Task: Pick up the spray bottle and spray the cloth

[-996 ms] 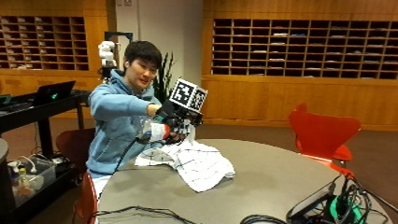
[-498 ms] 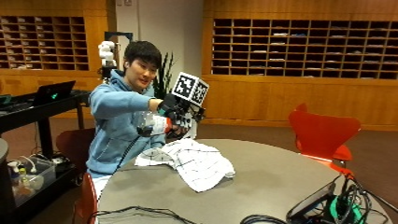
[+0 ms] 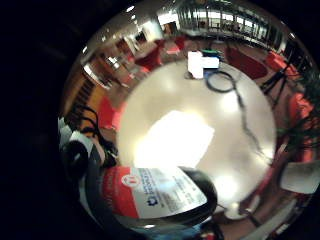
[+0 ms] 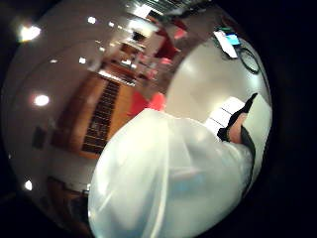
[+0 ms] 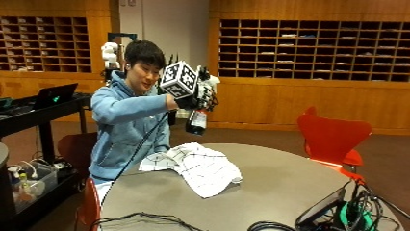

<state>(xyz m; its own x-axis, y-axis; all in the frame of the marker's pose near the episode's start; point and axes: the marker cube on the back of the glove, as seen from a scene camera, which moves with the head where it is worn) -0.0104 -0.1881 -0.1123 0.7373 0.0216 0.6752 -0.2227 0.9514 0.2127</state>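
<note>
In the outside view my gloved right hand (image 5: 193,101) grips the spray bottle (image 5: 196,121) by its top and holds it at chest height above the far edge of the round table (image 5: 288,180). The dark bottle hangs down with a red and white label (image 3: 155,197). Its pale, translucent upper part (image 4: 168,178) fills the thumb side palm view. The white checked cloth (image 5: 200,166) lies crumpled on the table, below and in front of the bottle. It shows as a bright patch (image 3: 172,140) beyond the bottle in the little finger side palm view.
A red chair (image 5: 333,139) stands at the table's right. Cables and a device (image 5: 333,214) crowd the near right edge, and a black cable (image 5: 141,219) lies at the near left edge. A cart with a laptop (image 5: 54,95) stands at the left.
My right hand has lifted the spray bottle from just above the cloth up to chest height. The cloth has stayed where it was.
</note>
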